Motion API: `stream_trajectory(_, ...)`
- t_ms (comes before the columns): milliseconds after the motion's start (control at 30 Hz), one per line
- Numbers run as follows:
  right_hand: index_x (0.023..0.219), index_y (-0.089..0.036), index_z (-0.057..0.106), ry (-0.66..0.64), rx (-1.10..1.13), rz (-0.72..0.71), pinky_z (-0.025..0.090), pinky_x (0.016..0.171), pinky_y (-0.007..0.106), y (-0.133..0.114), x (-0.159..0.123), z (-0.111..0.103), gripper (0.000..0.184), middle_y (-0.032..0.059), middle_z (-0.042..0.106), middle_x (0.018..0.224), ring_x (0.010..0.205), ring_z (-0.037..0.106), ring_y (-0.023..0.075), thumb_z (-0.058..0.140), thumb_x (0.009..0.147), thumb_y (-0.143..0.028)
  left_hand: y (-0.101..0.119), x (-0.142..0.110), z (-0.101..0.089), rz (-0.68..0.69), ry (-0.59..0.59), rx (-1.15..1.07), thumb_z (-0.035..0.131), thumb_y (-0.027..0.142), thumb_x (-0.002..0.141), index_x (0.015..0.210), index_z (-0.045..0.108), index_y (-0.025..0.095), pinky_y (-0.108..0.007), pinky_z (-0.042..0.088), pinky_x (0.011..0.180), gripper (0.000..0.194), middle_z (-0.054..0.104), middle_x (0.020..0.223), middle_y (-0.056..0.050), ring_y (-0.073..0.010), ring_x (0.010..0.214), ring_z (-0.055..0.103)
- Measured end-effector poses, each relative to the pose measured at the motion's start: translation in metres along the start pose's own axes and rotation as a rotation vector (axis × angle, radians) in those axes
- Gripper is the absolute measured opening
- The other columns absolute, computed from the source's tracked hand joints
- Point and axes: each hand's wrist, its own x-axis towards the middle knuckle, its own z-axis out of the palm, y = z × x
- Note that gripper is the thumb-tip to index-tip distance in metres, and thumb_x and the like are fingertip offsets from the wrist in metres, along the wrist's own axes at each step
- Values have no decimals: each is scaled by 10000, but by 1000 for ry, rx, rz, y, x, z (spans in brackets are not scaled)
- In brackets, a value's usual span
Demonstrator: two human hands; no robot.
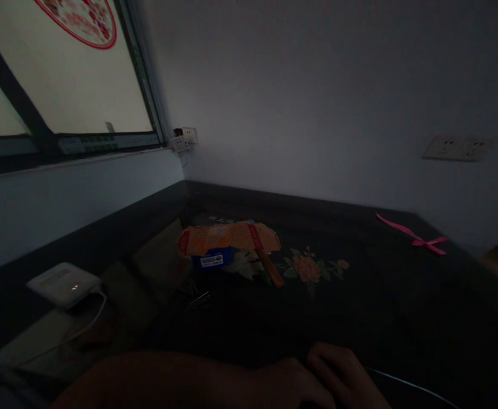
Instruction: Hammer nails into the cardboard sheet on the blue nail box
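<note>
Resting together at the dark tabletop's (381, 307) near side, the left hand (289, 383) and right hand (338, 369) look curled; whether they hold anything, I cannot tell. Thin metal pins (198, 300), a blue box (212, 259) and a wooden handle (271, 269) lie ahead. Seemingly a pause; handling these calls for reaching forward.

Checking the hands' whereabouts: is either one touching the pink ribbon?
No: the left hand and right hand are low in frame, clear of the pink ribbon farther back.

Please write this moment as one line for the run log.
left hand: beside right hand; right hand: near thin cord; table: patterned insole, blue box, pink ribbon
</note>
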Motion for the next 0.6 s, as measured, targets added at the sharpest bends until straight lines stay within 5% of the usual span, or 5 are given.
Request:
stream_trajectory(167, 657, -150, 549, -13, 56, 15, 418, 562, 230, -8, 6, 0, 386, 10, 575, 628, 609, 532, 136, 383, 882, -417, 6, 0, 5, 137, -1, 257, 448, 167, 814, 852, 630, 163, -145, 435, 680, 186, 670, 823, 7, -92, 736, 616)
stream_trajectory(400, 738, -141, 580, -16, -40, -20, 435, 521, 219, -15, 12, -5, 372, -4, 579, 613, 554, 554, 121, 337, 905, -369, 33, -13, -2, 154, -5, 571, 447, 247, 845, 894, 621, 209, -203, 425, 759, 185, 681, 907, -5, -119, 819, 606)
stream_trajectory(500, 777, -143, 583, 6, -99, -23, 447, 517, 224, -15, 27, -7, 356, 0, 597, 634, 558, 568, 128, 319, 910, -341, 59, -31, -32, 162, 127, 688, 402, 280, 875, 951, 611, 199, -249, 400, 832, 236, 672, 944, -37, -135, 871, 591)
stream_trajectory(600, 912, -148, 587, 89, -206, -48, 460, 731, 256, -15, 54, -9, 241, 43, 638, 873, 810, 600, 152, 381, 895, -271, 82, -55, -91, 30, 393, 809, 364, 344, 894, 1102, 554, 200, -316, 356, 929, 316, 615, 1085, -65, -174, 1032, 531)
